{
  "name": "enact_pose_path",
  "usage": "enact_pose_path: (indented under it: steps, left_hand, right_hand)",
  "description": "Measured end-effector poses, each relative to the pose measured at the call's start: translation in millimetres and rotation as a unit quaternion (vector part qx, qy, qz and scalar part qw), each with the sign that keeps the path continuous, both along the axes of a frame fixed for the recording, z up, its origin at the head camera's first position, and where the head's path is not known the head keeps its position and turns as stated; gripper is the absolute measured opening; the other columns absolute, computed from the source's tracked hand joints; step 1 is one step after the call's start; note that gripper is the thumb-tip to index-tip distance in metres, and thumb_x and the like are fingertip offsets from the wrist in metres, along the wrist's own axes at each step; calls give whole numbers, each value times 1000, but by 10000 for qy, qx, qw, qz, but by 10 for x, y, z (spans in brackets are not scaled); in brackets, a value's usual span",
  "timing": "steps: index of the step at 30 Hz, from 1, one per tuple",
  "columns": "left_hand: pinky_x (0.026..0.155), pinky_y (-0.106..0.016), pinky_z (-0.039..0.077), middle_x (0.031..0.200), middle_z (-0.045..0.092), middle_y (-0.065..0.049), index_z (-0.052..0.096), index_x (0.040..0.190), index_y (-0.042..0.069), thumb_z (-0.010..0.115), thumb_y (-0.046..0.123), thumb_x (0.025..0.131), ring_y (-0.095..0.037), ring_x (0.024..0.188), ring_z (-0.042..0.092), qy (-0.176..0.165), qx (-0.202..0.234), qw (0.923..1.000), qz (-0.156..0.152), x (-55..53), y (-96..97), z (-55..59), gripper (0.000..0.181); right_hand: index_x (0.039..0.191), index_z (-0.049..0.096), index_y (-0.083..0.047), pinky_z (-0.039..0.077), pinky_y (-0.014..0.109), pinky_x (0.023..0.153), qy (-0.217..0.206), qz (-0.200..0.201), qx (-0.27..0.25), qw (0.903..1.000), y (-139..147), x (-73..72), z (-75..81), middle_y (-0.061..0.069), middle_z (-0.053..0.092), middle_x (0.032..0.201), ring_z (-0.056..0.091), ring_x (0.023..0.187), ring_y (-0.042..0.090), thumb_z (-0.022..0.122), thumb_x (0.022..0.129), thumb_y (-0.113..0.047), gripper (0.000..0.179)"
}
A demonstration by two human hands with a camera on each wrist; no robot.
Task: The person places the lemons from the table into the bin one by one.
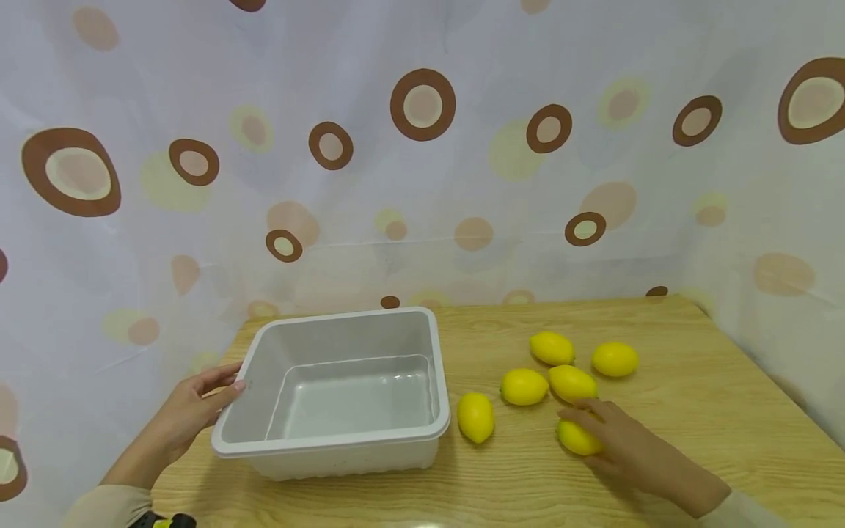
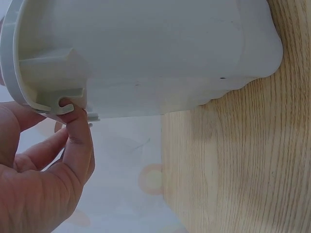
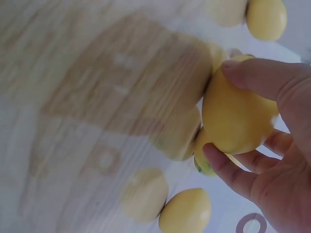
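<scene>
A white rectangular plastic basin [image 1: 350, 458] stands on the wooden table. My left hand [image 1: 181, 414] holds its left rim, thumb over the top edge; in the left wrist view a finger [image 2: 79, 138] hooks under the lip. My right hand [image 1: 627, 447] has its thumb and fingers around a yellow lemon [image 1: 577, 438], low over the table. In the right wrist view that lemon [image 3: 238, 114] sits between the thumb and the fingertips. Just behind it lies another lemon [image 1: 573, 383].
More lemons lie loose: one [image 1: 476, 417] by the basin's right side, one [image 1: 524, 386] right of that, and two farther back, a lemon [image 1: 551, 347] and a lemon [image 1: 615, 358]. A patterned curtain [image 1: 422, 191] hangs along the table's back and sides.
</scene>
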State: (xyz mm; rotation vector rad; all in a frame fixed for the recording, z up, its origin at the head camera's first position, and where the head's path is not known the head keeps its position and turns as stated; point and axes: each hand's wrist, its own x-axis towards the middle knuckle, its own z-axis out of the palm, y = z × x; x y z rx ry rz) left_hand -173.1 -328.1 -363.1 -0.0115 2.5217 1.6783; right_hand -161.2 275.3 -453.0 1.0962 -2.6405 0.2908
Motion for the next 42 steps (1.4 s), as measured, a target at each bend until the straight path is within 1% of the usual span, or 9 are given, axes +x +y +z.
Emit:
enact_pose_path:
  steps: [5,9,12,16,22,27,33,38,42]
  left_hand:
    - [76,-31,56,127,48,-20,29,145,-9,57,23,98,-5,93,61,-25,43,10000,-48,-10,2,2,64]
    - [76,-31,56,124,50,-15,29,145,-9,57,23,98,-5,93,61,-25,70,10000,-27,-12,-7,-9,63]
    - [76,-31,56,124,51,-14,30,145,-8,57,24,98,-4,93,62,-42,87,10000,-8,-12,-14,-22,63]
    - [75,-31,57,122,52,-13,31,146,-7,58,25,98,-6,92,62,-87,65,9999,13,-11,-30,-36,64]
    - [75,-30,56,120,52,-8,31,146,-7,58,25,97,-6,91,62,-60,63,10000,43,-14,-45,-29,64]
    - [75,-29,56,118,54,-5,30,146,-8,58,24,97,-6,91,62,-44,142,9999,18,-20,-24,-17,64]
    - [74,-30,57,115,56,-3,31,145,-9,59,22,97,-6,90,62,-38,118,9999,61,0,-2,-14,64]
    - [73,-31,57,119,54,-10,32,145,-8,59,23,97,-4,91,63,-45,-20,10000,85,8,10,6,63]
    - [74,-32,56,130,47,-22,31,146,-5,58,27,97,-6,92,62,-160,-209,9996,35,9,5,15,64]
  right_hand:
    - [129,56,-8,54,38,77,-100,-228,-115,9996,42,12,37,7,53,119,54,98,18,84,67,-14,68]
    - [126,57,-8,53,34,72,297,-159,-280,9990,59,-7,97,6,53,115,53,95,16,88,61,-12,72]
    - [126,55,-8,54,35,73,619,-38,-313,9976,66,-41,158,9,52,116,53,96,19,91,55,-10,80]
    - [128,53,-6,55,36,72,818,110,-357,9959,39,-108,262,13,53,117,55,97,23,92,52,-5,85]
    - [130,52,-4,53,36,69,806,130,-510,9954,-135,-222,551,15,53,118,57,93,24,88,58,-1,81]
    - [131,51,-4,52,41,74,827,83,-640,9945,-306,-309,809,15,53,119,55,97,27,86,64,-5,75]
    - [134,49,-4,51,40,75,846,223,-807,9929,-478,-429,1112,15,52,123,53,100,26,84,69,-5,74]
    - [137,47,-7,50,42,81,754,376,-799,9932,-646,-526,1330,15,50,127,53,105,28,80,75,-9,70]
    - [137,46,-9,51,43,86,437,408,-602,9964,-824,-582,1497,13,50,130,53,107,27,77,79,-13,66]
